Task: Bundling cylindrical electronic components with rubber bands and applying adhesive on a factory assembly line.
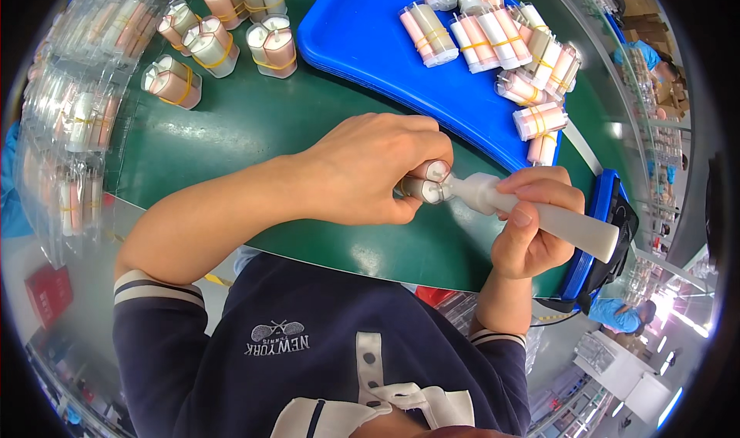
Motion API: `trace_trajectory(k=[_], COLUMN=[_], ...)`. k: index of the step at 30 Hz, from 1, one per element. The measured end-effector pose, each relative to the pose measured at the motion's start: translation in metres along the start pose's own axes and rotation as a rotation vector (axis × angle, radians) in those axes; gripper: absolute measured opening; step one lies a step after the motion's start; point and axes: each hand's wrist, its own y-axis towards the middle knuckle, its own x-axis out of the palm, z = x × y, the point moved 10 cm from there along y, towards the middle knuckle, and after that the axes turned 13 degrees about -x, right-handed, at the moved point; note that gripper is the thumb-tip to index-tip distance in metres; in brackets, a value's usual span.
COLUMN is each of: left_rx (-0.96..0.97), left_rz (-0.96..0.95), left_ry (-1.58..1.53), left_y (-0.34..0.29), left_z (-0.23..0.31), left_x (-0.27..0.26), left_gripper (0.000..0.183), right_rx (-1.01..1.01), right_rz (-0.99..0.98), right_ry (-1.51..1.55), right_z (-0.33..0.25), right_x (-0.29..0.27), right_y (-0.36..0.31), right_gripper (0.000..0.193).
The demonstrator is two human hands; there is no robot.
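Note:
My left hand [370, 164] is closed round a small bundle of pink and white candles [422, 187], tipped so that their white ends and wicks face right. My right hand [539, 226] grips a white squeeze bottle [582, 228], held almost level. Its narrow nozzle points left and meets or nearly meets the candle ends; I cannot tell which. Both hands are above the green table [339, 249]. Fingers of my left hand hide most of the bundle.
A blue tray [362, 37] at the back holds several banded candle bundles [493, 37]. More bundles [212, 45] stand upright at the far left, beside stacked clear packs [81, 122]. A blue-edged bin [590, 245] is at the right. Other people [620, 315] are in the background.

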Motion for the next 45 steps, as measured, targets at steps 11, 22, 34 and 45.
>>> trace_trajectory(k=[11,22,34,45], left_rx=[0.005,-0.266,-0.364,-0.363], left_rz=[-0.032,-0.196,-0.085,0.066], left_ry=[0.021,-0.941,-0.898,-0.667], left_y=[0.001,0.006,0.002,0.001], left_z=[0.002,-0.019,-0.02,-0.028], left_x=[-0.006,-0.024,-0.023,-0.037], left_gripper=[0.029,0.049,0.031,0.031], right_rx=[0.086,0.496,1.036,1.154], right_rz=[0.017,0.093,0.045,0.02], right_ry=[0.017,0.316,0.758,0.997], right_z=[0.011,0.045,0.055,0.05], right_x=[-0.001,0.006,0.057,0.073], right_y=[-0.008,-0.03,-0.07,-0.082], right_gripper=[0.01,0.012,0.047,0.043])
